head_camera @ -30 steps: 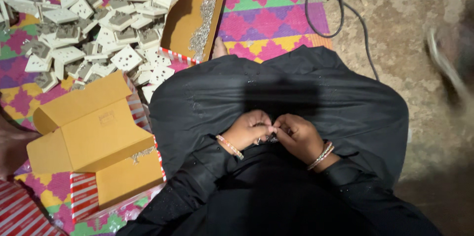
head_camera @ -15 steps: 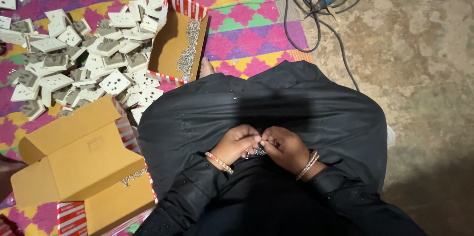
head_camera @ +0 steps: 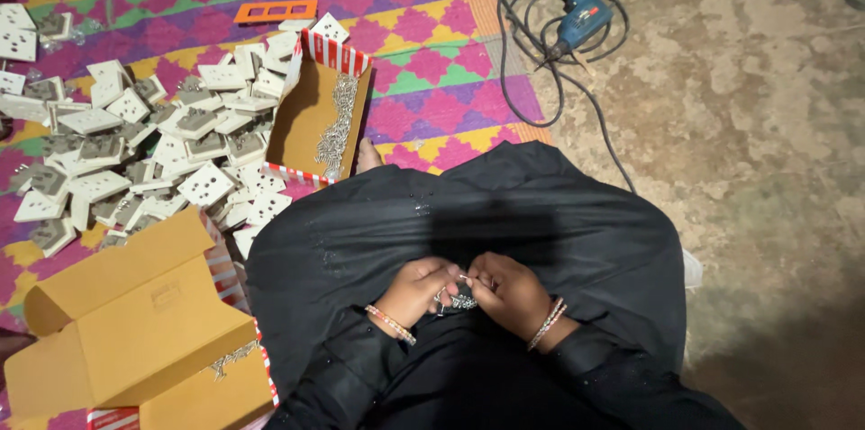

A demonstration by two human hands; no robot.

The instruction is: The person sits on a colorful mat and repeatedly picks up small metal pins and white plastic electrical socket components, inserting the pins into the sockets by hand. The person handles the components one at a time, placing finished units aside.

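My left hand [head_camera: 416, 288] and my right hand [head_camera: 506, 290] meet over my lap, which is covered in black cloth [head_camera: 468, 214]. Between the fingertips of both hands is a small cluster of shiny metal pieces [head_camera: 461, 297]; the fingers hide most of it. Each wrist wears thin bangles. To my left on the patterned mat [head_camera: 432, 70] lies a heap of white socket plates [head_camera: 135, 151], some face up, some face down. An open shallow cardboard box [head_camera: 302, 115] past my knee holds a strip of small metal parts [head_camera: 337, 128].
An open yellow-brown carton [head_camera: 126, 322] stands at the lower left. An orange plastic frame [head_camera: 276, 10] lies at the mat's far side. A blue power drill [head_camera: 578, 9] with a coiled black cord [head_camera: 527, 52] rests on the bare concrete floor [head_camera: 757, 124] to the right.
The view has tilted so the mat, boxes and drill have slid downward in frame. Both hands stay together in the lap, still working the small metal pieces.
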